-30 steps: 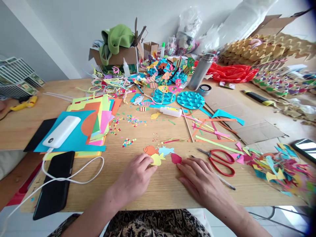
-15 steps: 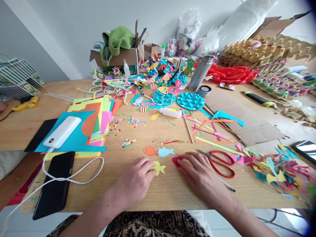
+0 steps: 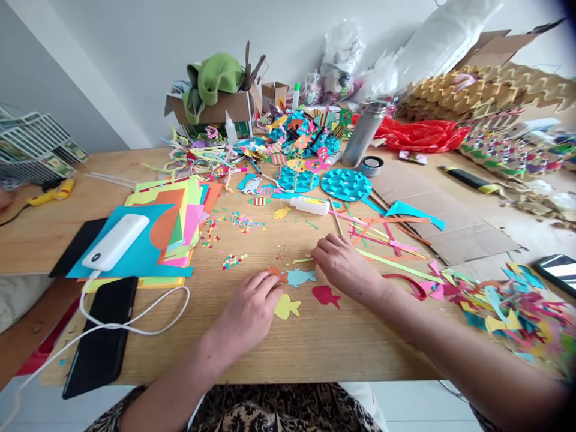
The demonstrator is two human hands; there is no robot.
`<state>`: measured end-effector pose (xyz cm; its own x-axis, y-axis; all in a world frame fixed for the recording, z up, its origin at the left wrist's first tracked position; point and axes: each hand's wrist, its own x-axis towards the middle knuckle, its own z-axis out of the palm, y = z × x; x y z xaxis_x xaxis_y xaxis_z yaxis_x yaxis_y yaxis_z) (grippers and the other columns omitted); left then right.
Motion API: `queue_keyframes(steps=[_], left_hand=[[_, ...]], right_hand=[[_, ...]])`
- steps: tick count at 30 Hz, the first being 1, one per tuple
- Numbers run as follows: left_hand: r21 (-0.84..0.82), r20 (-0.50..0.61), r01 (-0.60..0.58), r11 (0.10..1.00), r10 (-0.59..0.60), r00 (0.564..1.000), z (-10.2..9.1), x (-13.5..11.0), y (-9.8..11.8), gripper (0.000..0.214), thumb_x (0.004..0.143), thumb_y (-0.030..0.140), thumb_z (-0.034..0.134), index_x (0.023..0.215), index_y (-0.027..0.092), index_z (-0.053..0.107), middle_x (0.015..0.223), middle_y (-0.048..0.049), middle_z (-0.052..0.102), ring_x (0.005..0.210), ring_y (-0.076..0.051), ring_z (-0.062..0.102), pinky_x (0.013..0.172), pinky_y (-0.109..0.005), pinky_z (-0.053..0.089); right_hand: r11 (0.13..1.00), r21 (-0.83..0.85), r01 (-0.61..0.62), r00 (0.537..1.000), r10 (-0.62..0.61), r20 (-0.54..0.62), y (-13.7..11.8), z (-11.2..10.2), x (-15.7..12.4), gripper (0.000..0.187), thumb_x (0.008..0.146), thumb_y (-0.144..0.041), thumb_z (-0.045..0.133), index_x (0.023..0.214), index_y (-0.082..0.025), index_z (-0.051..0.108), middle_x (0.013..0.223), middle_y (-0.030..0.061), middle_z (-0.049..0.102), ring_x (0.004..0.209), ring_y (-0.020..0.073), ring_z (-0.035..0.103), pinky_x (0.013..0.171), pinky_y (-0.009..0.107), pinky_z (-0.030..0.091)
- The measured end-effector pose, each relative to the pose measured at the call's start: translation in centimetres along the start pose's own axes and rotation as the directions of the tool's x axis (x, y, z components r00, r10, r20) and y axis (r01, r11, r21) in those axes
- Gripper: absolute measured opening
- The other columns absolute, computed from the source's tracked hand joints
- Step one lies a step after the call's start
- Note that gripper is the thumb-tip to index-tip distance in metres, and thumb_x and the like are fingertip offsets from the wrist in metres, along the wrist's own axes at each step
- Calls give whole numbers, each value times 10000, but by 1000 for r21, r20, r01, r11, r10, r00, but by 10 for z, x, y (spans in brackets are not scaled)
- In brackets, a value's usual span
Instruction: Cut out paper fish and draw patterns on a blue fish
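My left hand [image 3: 247, 306] has its fingers bent together on the orange paper fish [image 3: 275, 272], covering most of it. Touching that fish's tail is a light blue paper fish [image 3: 300, 276]. A yellow-green paper fish [image 3: 286, 306] lies just right of my left hand, and a dark pink one [image 3: 326, 296] lies below my right hand. My right hand [image 3: 344, 264] is closed, its fingertips at the end of thin paper strips [image 3: 302, 260]. It hides the lower end of a wooden stick [image 3: 336, 217]. My right forearm covers most of the red-handled scissors [image 3: 407, 278].
A glue bottle [image 3: 309, 205] lies ahead, near blue egg-tray discs [image 3: 346, 184] and a metal flask [image 3: 364, 135]. Paper scraps [image 3: 508, 306] pile up at right. At left are coloured sheets [image 3: 135, 231], a white power bank [image 3: 116, 242], its cable and a black phone [image 3: 101, 336].
My left hand has moved up from the yellow-green fish to the orange fish. My right hand has left the dark pink fish and reached forward to the thin strips.
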<state>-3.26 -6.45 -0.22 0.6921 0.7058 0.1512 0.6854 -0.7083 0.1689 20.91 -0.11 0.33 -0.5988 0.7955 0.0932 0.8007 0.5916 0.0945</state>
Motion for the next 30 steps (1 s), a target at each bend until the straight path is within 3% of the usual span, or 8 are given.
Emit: queue_keyframes(steps=[3, 6, 10, 12, 18, 23, 27, 30], left_hand=[[1, -38, -9, 1000, 9, 999, 1, -1, -1, 310, 887, 53, 462, 1139, 116, 633, 1186, -106, 637, 1167, -253, 543, 1015, -421, 483], [3, -71, -7, 1000, 7, 997, 3, -1, -1, 287, 879, 48, 475, 1099, 114, 647, 1135, -103, 652, 1112, -254, 566, 982, -423, 501], [-5, -102, -2, 1000, 2, 995, 5, -1, -2, 264, 861, 35, 499, 1054, 118, 659, 1113, -102, 655, 1092, -255, 570, 964, -420, 507], [-11, -110, 2, 1000, -3, 994, 6, -1, -3, 255, 859, 35, 507, 1044, 119, 661, 1106, -103, 656, 1090, -254, 568, 961, -420, 508], [-26, -122, 9, 1000, -12, 992, 6, 0, -2, 251, 854, 31, 518, 1038, 127, 660, 1094, -105, 655, 1086, -248, 565, 958, -420, 507], [-56, -124, 12, 998, -19, 992, 4, 1, -2, 247, 856, 34, 512, 1027, 141, 656, 1074, -97, 654, 1061, -237, 568, 946, -414, 514], [-71, -118, 17, 997, -26, 993, 4, 1, -2, 264, 845, 17, 513, 1037, 132, 654, 1071, -95, 654, 1062, -240, 566, 951, -417, 512], [-85, -131, 17, 996, -29, 991, 6, 0, -3, 267, 835, 9, 516, 1028, 123, 660, 1075, -99, 655, 1071, -245, 563, 958, -418, 512]], right_hand=[[998, -31, -53, 999, 53, -13, 2, 0, 0, 155, 903, -124, 546, 791, -137, 653, 800, 109, 634, 821, 245, 514, 707, 356, 344], [994, 58, -98, 994, 100, -40, -1, -4, -3, 163, 921, -155, 542, 812, -132, 661, 792, 108, 630, 825, 248, 515, 708, 351, 360], [941, 339, 8, 999, 8, -43, -12, -10, -5, 136, 932, -164, 548, 885, -150, 674, 835, 85, 637, 837, 213, 522, 723, 307, 401], [919, 392, 45, 999, -36, -30, -18, -10, -1, 138, 931, -147, 544, 882, -157, 672, 845, 79, 636, 842, 205, 524, 718, 294, 409], [968, 248, 32, 998, -42, 35, -29, -4, 16, 197, 951, -210, 521, 812, -144, 645, 827, 87, 647, 807, 214, 547, 720, 321, 404], [986, 167, 31, 996, -44, 75, -33, -2, 23, 154, 920, -134, 516, 823, -139, 635, 827, 94, 653, 804, 214, 568, 735, 321, 402], [964, 259, -66, 990, 32, 136, -29, -5, 26, 154, 905, -108, 510, 801, -139, 618, 828, 99, 662, 825, 208, 586, 756, 307, 414], [853, 472, -223, 973, 163, 166, -21, -10, 25, 142, 896, -130, 515, 783, -154, 597, 806, 74, 659, 773, 173, 580, 705, 274, 420]])
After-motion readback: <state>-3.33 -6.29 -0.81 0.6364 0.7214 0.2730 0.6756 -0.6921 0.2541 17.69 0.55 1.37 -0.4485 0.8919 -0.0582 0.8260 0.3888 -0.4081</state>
